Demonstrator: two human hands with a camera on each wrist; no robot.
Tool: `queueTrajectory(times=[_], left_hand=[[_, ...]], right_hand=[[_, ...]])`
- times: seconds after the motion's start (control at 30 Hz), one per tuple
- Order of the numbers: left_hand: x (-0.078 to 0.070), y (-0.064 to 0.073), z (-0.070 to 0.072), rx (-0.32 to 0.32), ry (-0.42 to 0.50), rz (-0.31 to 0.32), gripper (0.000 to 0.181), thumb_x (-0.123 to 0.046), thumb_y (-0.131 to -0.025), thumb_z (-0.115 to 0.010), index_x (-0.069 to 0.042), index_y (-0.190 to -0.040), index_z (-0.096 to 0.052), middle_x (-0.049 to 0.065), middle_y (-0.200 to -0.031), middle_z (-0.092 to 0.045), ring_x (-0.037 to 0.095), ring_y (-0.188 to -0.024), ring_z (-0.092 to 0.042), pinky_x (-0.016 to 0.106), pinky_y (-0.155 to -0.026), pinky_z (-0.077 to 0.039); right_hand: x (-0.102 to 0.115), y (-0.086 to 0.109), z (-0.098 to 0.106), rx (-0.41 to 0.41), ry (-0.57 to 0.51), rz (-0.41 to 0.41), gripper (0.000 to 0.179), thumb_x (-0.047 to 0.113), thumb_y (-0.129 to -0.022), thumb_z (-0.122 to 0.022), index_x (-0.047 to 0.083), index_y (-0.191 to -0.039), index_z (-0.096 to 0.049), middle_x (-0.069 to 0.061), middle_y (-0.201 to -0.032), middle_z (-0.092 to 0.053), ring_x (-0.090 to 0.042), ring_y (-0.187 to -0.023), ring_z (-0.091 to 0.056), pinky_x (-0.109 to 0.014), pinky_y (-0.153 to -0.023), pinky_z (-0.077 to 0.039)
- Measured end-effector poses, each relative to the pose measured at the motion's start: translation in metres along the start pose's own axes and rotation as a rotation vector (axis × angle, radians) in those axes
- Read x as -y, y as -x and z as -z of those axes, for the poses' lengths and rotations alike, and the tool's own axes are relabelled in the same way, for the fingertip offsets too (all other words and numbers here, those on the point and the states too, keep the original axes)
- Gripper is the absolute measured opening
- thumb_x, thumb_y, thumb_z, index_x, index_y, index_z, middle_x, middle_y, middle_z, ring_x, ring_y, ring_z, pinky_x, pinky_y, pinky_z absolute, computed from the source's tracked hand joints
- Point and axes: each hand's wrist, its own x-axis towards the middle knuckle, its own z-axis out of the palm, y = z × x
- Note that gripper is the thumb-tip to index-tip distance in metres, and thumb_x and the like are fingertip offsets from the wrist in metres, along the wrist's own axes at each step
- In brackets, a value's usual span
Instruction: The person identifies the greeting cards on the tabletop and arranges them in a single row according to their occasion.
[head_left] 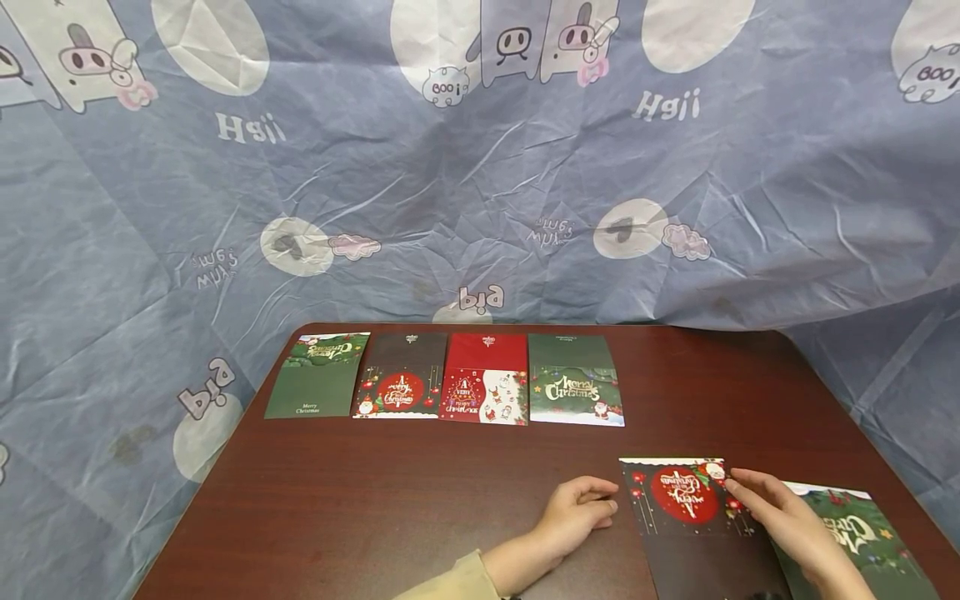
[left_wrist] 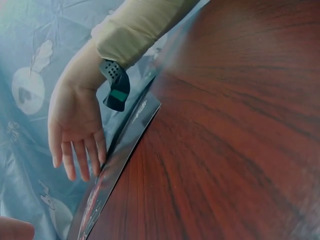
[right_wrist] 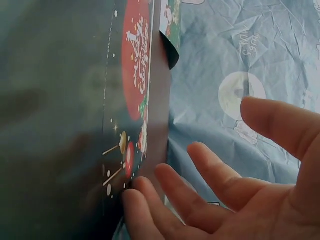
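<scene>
- Aligning the black card (head_left: 690, 533) on the table (head_left: 420, 475) appears to be the step in hand; picking it up is the alternative reading.
- Card location: unfolded on the table, between the hands, its red-circle panel farther from the person and its lettering upside down to them.
- Left hand (head_left: 573, 521): fingers loosely bent, beside the card's left edge; no hold.
- Right hand (head_left: 780, 517): fingers apart and relaxed at the card's right edge; no grip. Fingertip contact cannot be confirmed.
- Adjacent item: a green card (head_left: 888, 550) on the right, partly covered by the right hand and forearm.
- Far side: a row of cards (head_left: 465, 352), four in all, set side by side.
- Next move, as judged: bring fingertips onto both side edges with light, even pressure; the thin card may slide or bend if pushed unevenly.
</scene>
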Motion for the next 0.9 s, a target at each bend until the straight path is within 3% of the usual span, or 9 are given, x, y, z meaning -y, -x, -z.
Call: queueTrajectory(times=[0.23,0.37,0.5,0.8,0.83,0.9], left_hand=[[0.002,0.002,-0.004,0.003,0.006,0.011,0.024,0.001,-0.083,-0.061,0.01,-0.105,-0.063,0.015,-0.107,-0.066,0.014,-0.088,-0.063,0.032,-0.076,-0.055],[0.002,0.003,-0.007,0.008,0.002,0.003,0.024,0.0,-0.083,-0.062,0.01,-0.104,-0.062,0.016,-0.104,-0.066,0.01,-0.084,-0.062,0.03,-0.074,-0.055],[0.002,0.004,-0.008,0.017,-0.002,0.003,0.024,0.0,-0.083,-0.062,0.01,-0.104,-0.062,0.016,-0.104,-0.066,0.011,-0.086,-0.062,0.03,-0.074,-0.055],[0.004,0.005,-0.012,0.034,0.005,0.041,0.022,-0.002,-0.084,-0.062,0.007,-0.104,-0.064,0.012,-0.106,-0.066,0.011,-0.088,-0.062,0.029,-0.075,-0.055],[0.004,0.006,-0.012,0.037,0.004,0.041,0.022,-0.002,-0.084,-0.062,0.007,-0.104,-0.063,0.012,-0.107,-0.066,0.011,-0.089,-0.062,0.029,-0.075,-0.055],[0.004,0.007,-0.013,0.041,0.001,0.038,0.023,-0.002,-0.084,-0.062,0.008,-0.105,-0.063,0.012,-0.107,-0.066,0.011,-0.089,-0.062,0.029,-0.075,-0.055]], right_hand=[[0.002,0.003,-0.001,0.044,-0.025,-0.049,0.071,0.045,-0.099,-0.041,-0.012,-0.139,-0.026,-0.033,-0.138,-0.035,-0.019,-0.106,-0.055,-0.035,-0.082,-0.051],[0.003,0.008,0.0,0.05,-0.005,-0.048,0.071,0.045,-0.099,-0.04,-0.012,-0.139,-0.025,-0.034,-0.137,-0.035,-0.037,-0.114,-0.05,-0.042,-0.084,-0.05],[0.003,0.012,0.0,0.05,0.032,-0.042,0.071,0.044,-0.099,-0.041,-0.012,-0.139,-0.026,-0.034,-0.134,-0.038,-0.043,-0.117,-0.046,-0.049,-0.085,-0.048],[0.001,0.015,-0.003,0.035,0.057,-0.082,0.076,0.048,-0.098,-0.041,-0.014,-0.138,-0.024,-0.038,-0.14,-0.025,-0.048,-0.123,-0.037,-0.05,-0.088,-0.046],[0.0,0.015,-0.003,0.025,0.063,-0.079,0.075,0.048,-0.098,-0.041,-0.014,-0.138,-0.026,-0.038,-0.139,-0.026,-0.045,-0.12,-0.043,-0.046,-0.086,-0.047],[-0.001,0.015,-0.005,0.016,0.039,-0.065,0.073,0.044,-0.098,-0.042,-0.015,-0.137,-0.026,-0.037,-0.139,-0.028,-0.024,-0.11,-0.054,-0.041,-0.085,-0.049]])
